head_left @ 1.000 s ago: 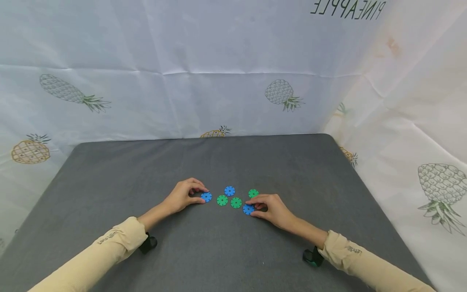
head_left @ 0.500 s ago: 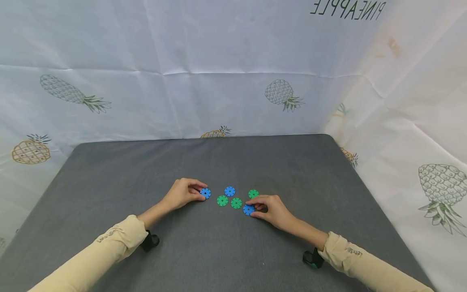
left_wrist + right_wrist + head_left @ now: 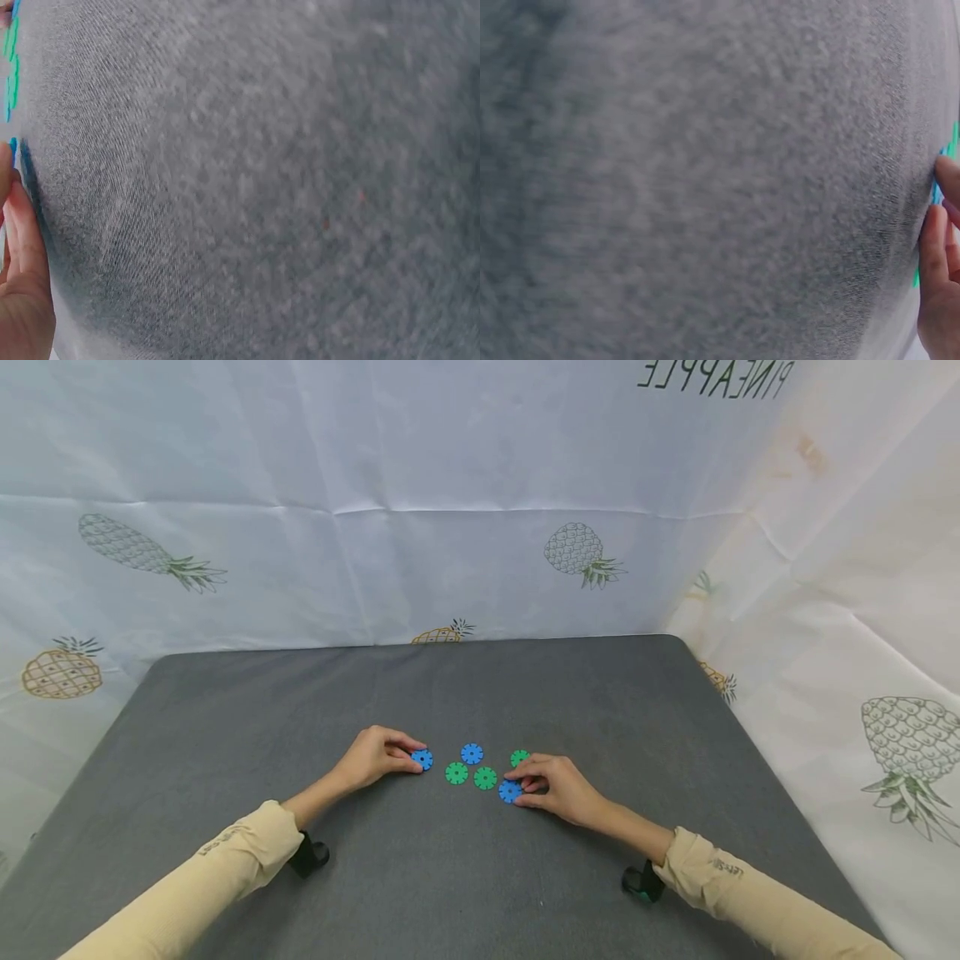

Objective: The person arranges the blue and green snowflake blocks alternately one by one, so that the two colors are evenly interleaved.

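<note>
My left hand (image 3: 375,758) pinches a notched blue disc (image 3: 422,760) between thumb and fingers. The left wrist view catches only the edge of this blue disc (image 3: 13,148), with a shadow beside it. Thumb and fingertips of my right hand (image 3: 561,789) grip a second blue disc (image 3: 509,791) by its rim, flat at the table surface. Between the hands lie a third blue disc (image 3: 472,753) and two green discs (image 3: 457,773). Another green disc (image 3: 519,757) sits just beyond the right fingers, partly covered by them.
A dark grey cloth covers the table (image 3: 420,877). Behind it hangs a white curtain (image 3: 450,452) printed with pineapples, which continues down the right side. A black strap (image 3: 307,855) is on the left wrist and a similar device (image 3: 642,882) on the right.
The left hand has drawn its blue disc slightly up and left, away from the other discs. The right hand and its blue disc stay nearly in place.
</note>
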`<move>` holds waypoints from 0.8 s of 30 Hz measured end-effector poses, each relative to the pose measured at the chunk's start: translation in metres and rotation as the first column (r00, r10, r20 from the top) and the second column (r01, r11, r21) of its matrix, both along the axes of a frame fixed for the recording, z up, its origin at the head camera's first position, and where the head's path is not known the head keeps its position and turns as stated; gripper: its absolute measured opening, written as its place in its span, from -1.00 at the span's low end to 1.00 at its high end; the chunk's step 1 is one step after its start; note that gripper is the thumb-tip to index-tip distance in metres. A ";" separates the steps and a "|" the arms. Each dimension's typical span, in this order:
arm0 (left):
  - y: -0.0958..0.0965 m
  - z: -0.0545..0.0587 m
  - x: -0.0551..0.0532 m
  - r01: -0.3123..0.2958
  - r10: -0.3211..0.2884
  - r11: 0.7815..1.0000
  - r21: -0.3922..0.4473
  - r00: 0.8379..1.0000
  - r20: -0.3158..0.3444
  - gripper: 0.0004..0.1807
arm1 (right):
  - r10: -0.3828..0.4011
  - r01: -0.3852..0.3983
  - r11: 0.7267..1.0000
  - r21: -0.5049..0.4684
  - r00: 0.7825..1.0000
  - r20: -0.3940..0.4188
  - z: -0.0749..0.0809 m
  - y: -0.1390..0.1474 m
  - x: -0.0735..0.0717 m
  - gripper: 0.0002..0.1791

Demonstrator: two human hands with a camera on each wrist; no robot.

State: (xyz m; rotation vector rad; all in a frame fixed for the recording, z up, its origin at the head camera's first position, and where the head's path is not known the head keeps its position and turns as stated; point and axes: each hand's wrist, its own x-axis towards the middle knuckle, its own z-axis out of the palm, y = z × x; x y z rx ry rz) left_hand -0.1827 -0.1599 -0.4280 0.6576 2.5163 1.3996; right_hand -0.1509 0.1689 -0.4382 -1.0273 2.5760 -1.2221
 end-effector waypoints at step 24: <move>-0.001 -0.007 -0.003 -0.051 -0.046 0.941 0.335 0.960 0.276 -0.65 | -0.022 0.021 1.000 0.011 1.000 0.008 0.007 0.000 -0.005 -0.65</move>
